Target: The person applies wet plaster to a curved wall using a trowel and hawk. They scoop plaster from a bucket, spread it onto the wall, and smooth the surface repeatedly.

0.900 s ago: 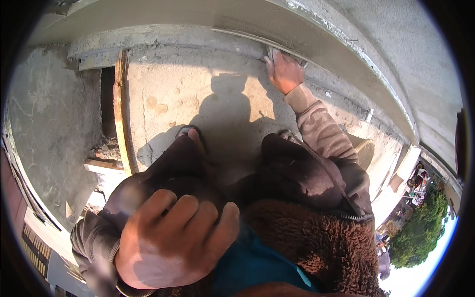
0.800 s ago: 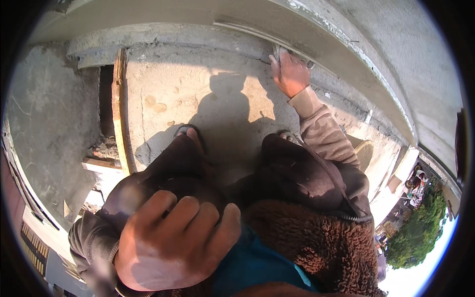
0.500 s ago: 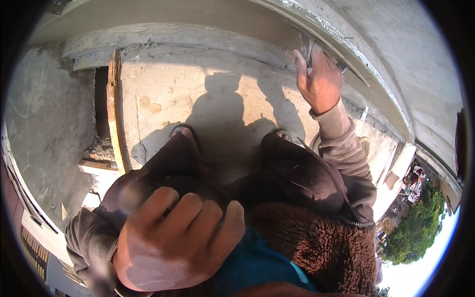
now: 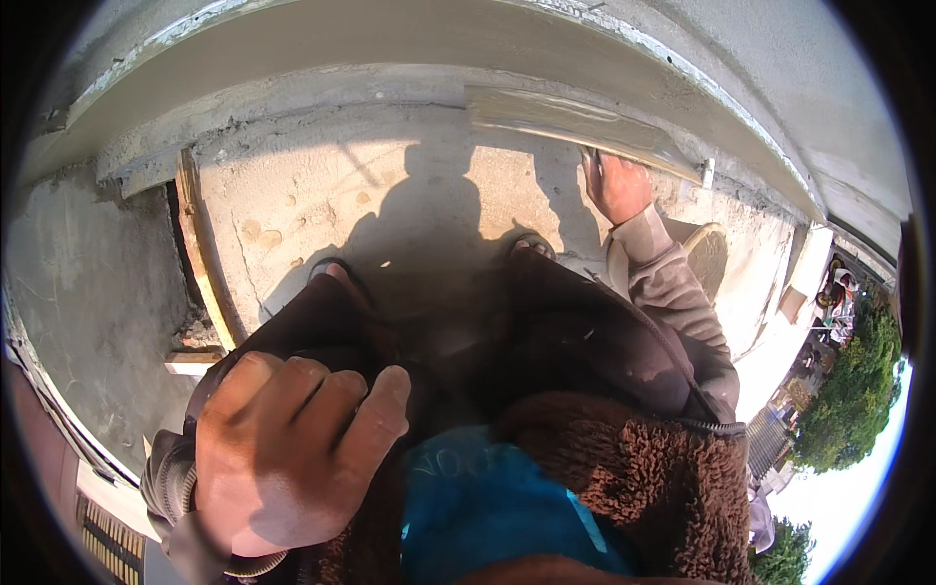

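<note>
My right hand (image 4: 622,187) is closed at the near side of a long, flat plastering trowel (image 4: 585,127), its handle mostly hidden by my fingers. The blade's broad face looks wet and grey, and it lies just below the smooth grey plastered band (image 4: 380,41) of the wall. My left hand (image 4: 292,453) is close to the camera, in front of my lap, back of the hand up and fingers curled. Whatever those fingers may hold is hidden beneath them.
A rough wooden strip (image 4: 203,258) stands along a dark gap at left, beside a grey plastered surface (image 4: 93,312). My sandalled feet (image 4: 336,271) are on the sunlit concrete (image 4: 292,195). A round-edged object (image 4: 710,255) sits behind my right forearm. Trees (image 4: 850,390) show at far right.
My right hand has come down from the plastered band toward me, and the trowel's broad face now shows. My left hand has shifted slightly left and stays curled. The view has turned somewhat.
</note>
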The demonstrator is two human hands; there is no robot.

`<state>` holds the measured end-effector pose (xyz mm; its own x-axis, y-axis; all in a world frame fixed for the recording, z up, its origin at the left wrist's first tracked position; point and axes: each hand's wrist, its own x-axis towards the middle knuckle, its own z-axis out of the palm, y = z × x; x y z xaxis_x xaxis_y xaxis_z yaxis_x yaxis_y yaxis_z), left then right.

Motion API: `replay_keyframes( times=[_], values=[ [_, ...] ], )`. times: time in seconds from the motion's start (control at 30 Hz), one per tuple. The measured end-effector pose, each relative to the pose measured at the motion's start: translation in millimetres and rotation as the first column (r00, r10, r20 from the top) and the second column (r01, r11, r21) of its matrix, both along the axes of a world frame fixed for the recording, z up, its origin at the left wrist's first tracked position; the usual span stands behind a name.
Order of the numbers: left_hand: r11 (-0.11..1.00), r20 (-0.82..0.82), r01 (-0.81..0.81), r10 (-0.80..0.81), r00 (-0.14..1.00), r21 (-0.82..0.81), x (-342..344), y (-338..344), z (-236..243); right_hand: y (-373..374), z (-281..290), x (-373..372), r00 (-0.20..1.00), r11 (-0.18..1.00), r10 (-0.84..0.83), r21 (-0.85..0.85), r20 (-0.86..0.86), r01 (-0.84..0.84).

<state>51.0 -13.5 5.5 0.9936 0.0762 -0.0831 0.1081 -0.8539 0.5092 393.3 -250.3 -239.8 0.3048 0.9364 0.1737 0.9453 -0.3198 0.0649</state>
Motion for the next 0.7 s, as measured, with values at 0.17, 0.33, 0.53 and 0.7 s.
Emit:
replay_keyframes(
  times=[0.17, 0.33, 0.53, 0.7],
  values=[
    [0.998, -0.029, 0.026, -0.025, 0.999, 0.053, 22, -5, -9, -1, -25, 23, 0.976, 0.958, -0.209, -0.211, -0.053, 0.194],
    [0.994, -0.118, 0.022, -0.009, 0.993, 0.108, 39, -18, 7, 10, -51, 45, 0.996, 0.999, -0.031, 0.019, -0.085, 0.033],
    [0.993, -0.132, 0.047, -0.033, 0.991, 0.110, 48, -23, -2, 16, -35, 71, 0.990, 0.999, -0.048, -0.011, -0.129, 0.047],
    [0.991, -0.116, 0.059, -0.045, 0.992, 0.121, 55, -27, -4, 13, 6, 78, 0.991, 0.998, -0.056, 0.035, -0.121, 0.061]
  ],
)
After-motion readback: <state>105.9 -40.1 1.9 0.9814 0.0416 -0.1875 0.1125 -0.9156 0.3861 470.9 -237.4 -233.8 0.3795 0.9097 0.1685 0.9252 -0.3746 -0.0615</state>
